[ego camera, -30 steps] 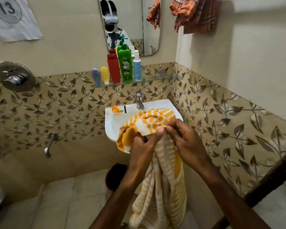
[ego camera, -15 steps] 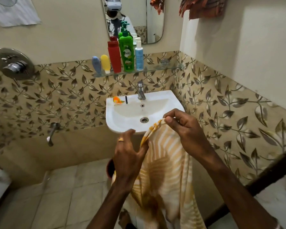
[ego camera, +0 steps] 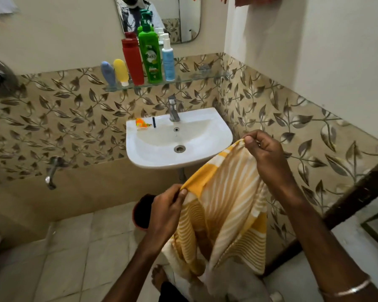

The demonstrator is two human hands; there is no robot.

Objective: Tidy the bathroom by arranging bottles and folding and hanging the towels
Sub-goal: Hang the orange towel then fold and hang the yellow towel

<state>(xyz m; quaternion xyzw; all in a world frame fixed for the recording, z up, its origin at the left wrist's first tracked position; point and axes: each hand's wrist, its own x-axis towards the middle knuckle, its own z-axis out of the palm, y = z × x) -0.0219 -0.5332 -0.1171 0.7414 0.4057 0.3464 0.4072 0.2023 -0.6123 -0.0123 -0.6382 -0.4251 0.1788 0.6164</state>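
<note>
A yellow and white striped towel [ego camera: 223, 205] hangs spread between my hands in front of the sink. My left hand [ego camera: 168, 205] pinches its lower left corner. My right hand [ego camera: 264, 151] pinches the upper right corner, higher up near the tiled wall. On the glass shelf [ego camera: 196, 78] stand a blue tube [ego camera: 108, 73], a yellow tube [ego camera: 121, 71], a red bottle [ego camera: 132, 59], a green pump bottle [ego camera: 150, 54] and a pale blue spray bottle [ego camera: 168, 59], lined up side by side. A corner of an orange checked towel [ego camera: 244, 0] hangs at the top edge.
A white sink [ego camera: 205, 158] with a tap [ego camera: 174, 107] juts from the tiled wall; an orange scrap [ego camera: 141, 123] lies on its rim. A dark red bucket [ego camera: 143, 212] stands beneath. A wall tap [ego camera: 51, 171] sticks out at left. A dark door frame [ego camera: 356, 192] crosses at right.
My hands have moved apart along the towel's edge, stretching it open. The left hand has dropped lower and the right has shifted right. The view has tilted downward.
</note>
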